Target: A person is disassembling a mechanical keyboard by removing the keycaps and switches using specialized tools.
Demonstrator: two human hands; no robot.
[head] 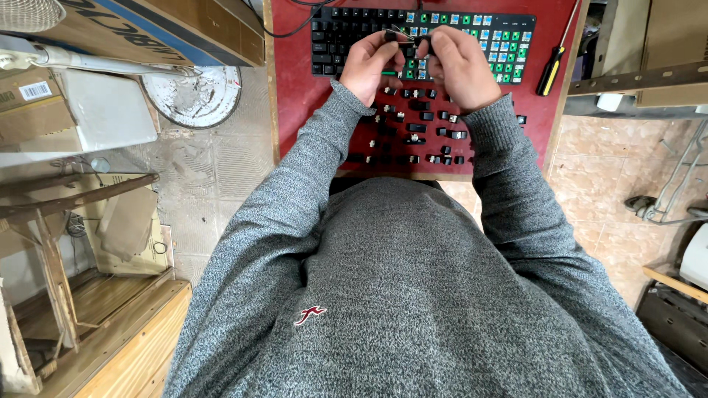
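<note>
- We see the left hand [372, 65] and the right hand [459, 65] raised together over the near edge of a keyboard [354, 33] on a red counter [295, 88].
- Between them sits a small black keycap [404, 42] with a thin wire tool; the fingers of both hands are closed on this piece, thumbs and forefingers pinched together.
- Behind the hands, the keyboard's right half is stripped, showing blue and green switches [501, 44]; its left half keeps its black caps.
- Below the wrists, loose keycaps [420, 129] lie scattered over the counter, close under both grey sleeves.
- A yellow-and-black screwdriver [552, 70] lies near the counter's right edge, apart from the right hand.
- Left of the counter, a round white dish [193, 94] sits on the tiled floor; bare floor lies on the right.
</note>
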